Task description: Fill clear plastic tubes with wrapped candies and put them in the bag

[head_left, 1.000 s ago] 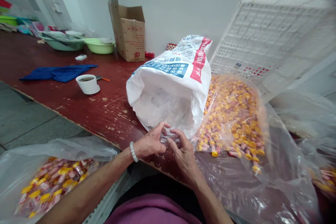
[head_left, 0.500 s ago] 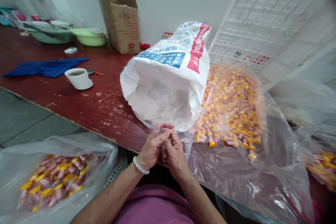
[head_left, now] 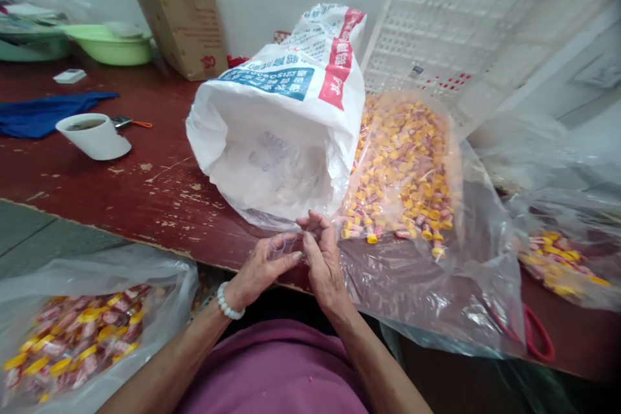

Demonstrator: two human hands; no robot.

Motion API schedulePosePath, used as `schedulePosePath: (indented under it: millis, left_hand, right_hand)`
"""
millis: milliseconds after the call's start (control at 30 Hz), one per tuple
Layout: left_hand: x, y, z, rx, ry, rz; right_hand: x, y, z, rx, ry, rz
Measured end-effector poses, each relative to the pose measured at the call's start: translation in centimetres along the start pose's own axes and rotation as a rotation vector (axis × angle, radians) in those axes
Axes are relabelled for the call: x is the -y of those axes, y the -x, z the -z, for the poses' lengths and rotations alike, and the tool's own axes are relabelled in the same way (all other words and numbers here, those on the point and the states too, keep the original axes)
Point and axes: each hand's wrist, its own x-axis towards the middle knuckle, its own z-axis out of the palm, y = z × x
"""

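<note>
My left hand (head_left: 259, 268), with a white bead bracelet (head_left: 229, 301) at its wrist, is closed around a small clear plastic container (head_left: 283, 244) with a round rim. Just beside it, my right hand (head_left: 322, 260) has its thumb and fingers bent towards each other; whatever lies between them is too small to make out. Both hands are at the table's front edge, below the mouth of a white woven sack (head_left: 334, 142) lying on its side. Clear plastic pieces (head_left: 272, 149) show inside the sack.
Yellow-capped small bottles lie in a clear bag (head_left: 412, 162) at the right and another bag (head_left: 165, 272) at lower left. A white cup (head_left: 99, 142), blue cloth (head_left: 48, 113), cardboard box (head_left: 187, 19), green basin (head_left: 111, 48), white crate (head_left: 456, 19) and red handle (head_left: 538, 333) surround the work area.
My hands have moved apart slightly, and the clear container in my left hand shows more plainly. The view has shifted, so the surroundings appear further left and higher.
</note>
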Motion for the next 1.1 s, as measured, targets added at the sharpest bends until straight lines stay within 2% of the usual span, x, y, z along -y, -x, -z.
schedulePosePath:
  millis: [67,133,200,300,367,433,533,633,733,833,967,1100]
  left_hand:
    - [0.7,0.1,-1.1,0.053,0.097,-0.017]
    - [1.3,-0.1,-2.0,0.042,0.196,-0.02]
    - [1.6,-0.3,-2.6,0.011,0.269,0.02]
    - [1.5,-0.6,-2.7,-0.016,0.286,0.077]
    - [1.3,-0.8,-2.6,-0.039,0.254,0.078]
    - [1.1,-0.9,-2.7,-0.042,0.211,0.09]
    - [1.1,-1.1,-3.4,-0.027,0.123,0.12]
    - [1.3,-1.3,-4.2,-0.015,0.043,0.128]
    - [1.3,-1.4,-4.5,0.012,-0.017,0.114]
    - [1.1,-1.3,-4.3,0.036,-0.07,0.114]
    - [0.7,-1.3,-4.4,0.064,-0.168,0.074]
    - [0.4,-1.4,-5.0,0.164,-0.267,0.005]
  right_hand:
    - [0.4,0.3,-0.1,0.004,0.169,0.072]
    - [0.8,0.7,0.2,0.035,0.377,0.153]
    - [0.9,1.1,1.4,0.05,0.523,0.237]
    - [0.3,1.7,5.2,-0.096,0.612,0.28]
    - [-0.8,1.8,8.6,-0.254,0.719,0.207]
    - [-2.2,1.4,11.7,-0.35,0.877,0.107]
    - [-4.0,0.0,14.1,-0.408,1.017,0.033]
    - [-4.8,-1.6,14.3,-0.41,1.111,-0.009]
    - [-4.1,-1.9,14.1,-0.385,1.09,-0.011]
    - [-1.9,-0.3,14.1,-0.343,0.964,0.008]
    - [2.2,2.2,12.8,-0.179,0.569,0.141]
    - [4.4,3.0,10.8,0.001,0.575,0.274]
